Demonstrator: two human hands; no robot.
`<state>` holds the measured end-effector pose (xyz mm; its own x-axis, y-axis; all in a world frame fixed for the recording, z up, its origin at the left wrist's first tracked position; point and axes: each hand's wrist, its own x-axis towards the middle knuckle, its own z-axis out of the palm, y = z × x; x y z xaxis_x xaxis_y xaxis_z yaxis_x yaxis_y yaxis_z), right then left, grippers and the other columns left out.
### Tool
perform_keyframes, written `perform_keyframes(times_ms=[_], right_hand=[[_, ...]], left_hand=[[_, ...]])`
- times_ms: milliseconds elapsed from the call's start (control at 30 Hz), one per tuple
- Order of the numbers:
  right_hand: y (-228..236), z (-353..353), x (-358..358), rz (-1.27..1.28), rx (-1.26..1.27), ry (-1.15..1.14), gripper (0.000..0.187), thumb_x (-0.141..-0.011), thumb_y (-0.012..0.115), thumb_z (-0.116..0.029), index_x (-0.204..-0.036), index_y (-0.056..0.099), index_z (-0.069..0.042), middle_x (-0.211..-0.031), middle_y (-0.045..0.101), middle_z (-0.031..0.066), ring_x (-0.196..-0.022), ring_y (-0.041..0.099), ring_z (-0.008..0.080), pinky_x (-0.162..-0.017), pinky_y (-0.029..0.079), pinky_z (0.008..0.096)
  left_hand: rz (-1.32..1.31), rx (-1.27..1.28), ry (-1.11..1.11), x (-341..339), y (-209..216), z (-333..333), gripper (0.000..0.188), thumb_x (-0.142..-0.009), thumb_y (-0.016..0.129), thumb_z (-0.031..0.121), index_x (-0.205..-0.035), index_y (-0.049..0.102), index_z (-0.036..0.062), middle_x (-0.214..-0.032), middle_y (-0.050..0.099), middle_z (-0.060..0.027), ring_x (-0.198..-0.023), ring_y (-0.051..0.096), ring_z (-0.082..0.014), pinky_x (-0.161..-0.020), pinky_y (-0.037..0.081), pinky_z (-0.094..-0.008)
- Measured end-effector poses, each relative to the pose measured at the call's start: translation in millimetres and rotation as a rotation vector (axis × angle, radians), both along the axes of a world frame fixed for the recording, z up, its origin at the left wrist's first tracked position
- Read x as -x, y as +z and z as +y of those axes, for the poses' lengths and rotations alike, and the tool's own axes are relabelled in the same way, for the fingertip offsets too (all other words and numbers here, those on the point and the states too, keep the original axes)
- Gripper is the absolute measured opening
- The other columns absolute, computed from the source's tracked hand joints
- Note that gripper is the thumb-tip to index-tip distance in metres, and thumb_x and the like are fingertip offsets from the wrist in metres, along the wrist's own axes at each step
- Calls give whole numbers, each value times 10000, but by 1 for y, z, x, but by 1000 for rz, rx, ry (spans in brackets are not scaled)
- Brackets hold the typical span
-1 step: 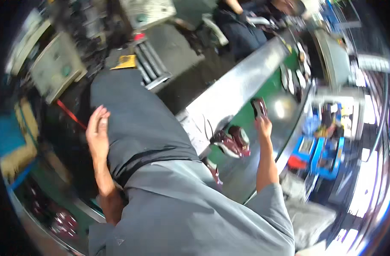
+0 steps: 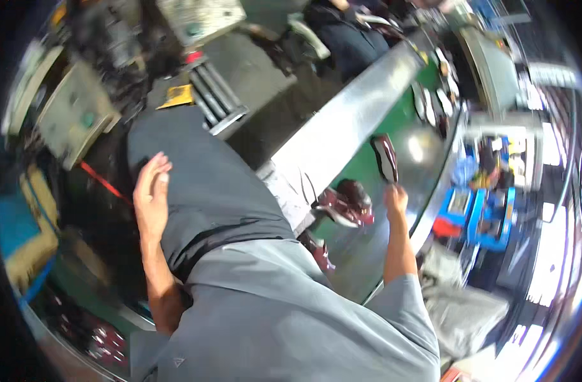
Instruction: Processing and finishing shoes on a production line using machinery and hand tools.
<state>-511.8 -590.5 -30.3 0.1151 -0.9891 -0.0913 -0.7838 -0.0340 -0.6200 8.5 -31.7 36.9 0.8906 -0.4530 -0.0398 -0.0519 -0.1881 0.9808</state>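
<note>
Over the green conveyor belt, my right hand (image 2: 396, 200) is closed on one end of a dark red shoe (image 2: 385, 159), which points away from me. A long pale face of that shoe, edged in dark red, is turned up. My left hand (image 2: 153, 194) hangs beside my left thigh, fingers stretched and slightly apart, holding nothing. Between my body and my right arm, more dark red shoes (image 2: 347, 205) lie on the belt's near edge. Another dark red shoe (image 2: 317, 251) sits partly hidden beside my waist.
A shiny metal ledge (image 2: 342, 124) borders the belt (image 2: 361, 172). Several pale-soled shoes (image 2: 424, 102) lie farther along it. Across the ledge sits another person (image 2: 348, 38). Grey control boxes (image 2: 77, 114) stand at left, and blue bins (image 2: 485, 219) at right.
The shoe in my right hand has turned, showing more of its long pale face. My left hand stays beside my thigh. The whole view has shifted slightly.
</note>
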Motion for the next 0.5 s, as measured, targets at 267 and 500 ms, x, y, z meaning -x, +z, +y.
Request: perform_keyframes(times_ms=[267, 500], right_hand=[[-29, 461, 391, -225, -820, -992, 543, -1048, 621, -573, -1196, 727, -62, -1159, 723, 146, -1027, 684, 351, -884, 584, 602], [-113, 559, 138, -911, -1125, -1383, 848, -1061, 322, -795, -1534, 553, -130, -1544, 541, 223, -1348, 570, 418, -1147, 490, 612]], left_hand=[[-132, -224, -639, -28, -26, -89, 375, -1024, 596, -27, -1391, 667, 3, -1311, 692, -160, -1152, 703, -298, -1032, 548, -387], [-328, -309, -930, 2, 15, -147, 347, -1058, 587, 30, -1395, 664, -1, -1310, 687, -174, -1154, 700, -310, -1026, 543, -385]])
